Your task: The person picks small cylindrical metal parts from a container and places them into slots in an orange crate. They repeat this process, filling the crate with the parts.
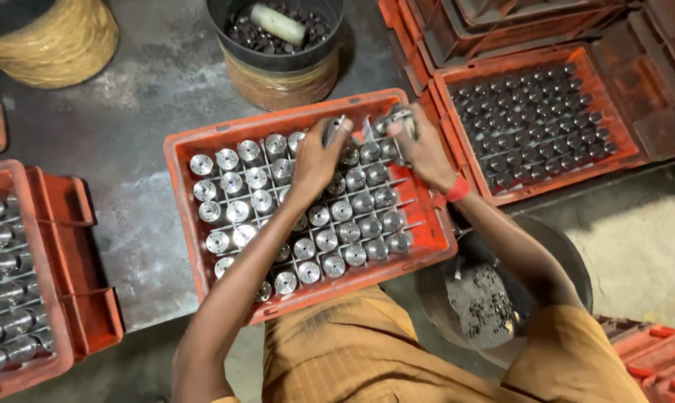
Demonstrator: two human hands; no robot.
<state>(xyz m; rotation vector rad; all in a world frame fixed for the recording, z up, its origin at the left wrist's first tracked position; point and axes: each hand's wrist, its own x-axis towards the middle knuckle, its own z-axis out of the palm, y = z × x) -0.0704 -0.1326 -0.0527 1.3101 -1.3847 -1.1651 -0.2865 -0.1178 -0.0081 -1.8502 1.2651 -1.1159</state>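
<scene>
An orange plastic crate with a grid of dividers lies in front of me, filled with several shiny metal cylinders standing upright. My left hand is over the crate's far middle and grips a metal cylinder by its upper end. My right hand, with a red band at the wrist, is at the crate's far right corner, closed around another metal cylinder. Both held pieces are partly hidden by the fingers.
To the right stands another orange crate with darker cylinders. At the left edge is a crate of shiny cylinders. A black tub of small dark parts is beyond. A round pan holding grey grit sits by my right knee.
</scene>
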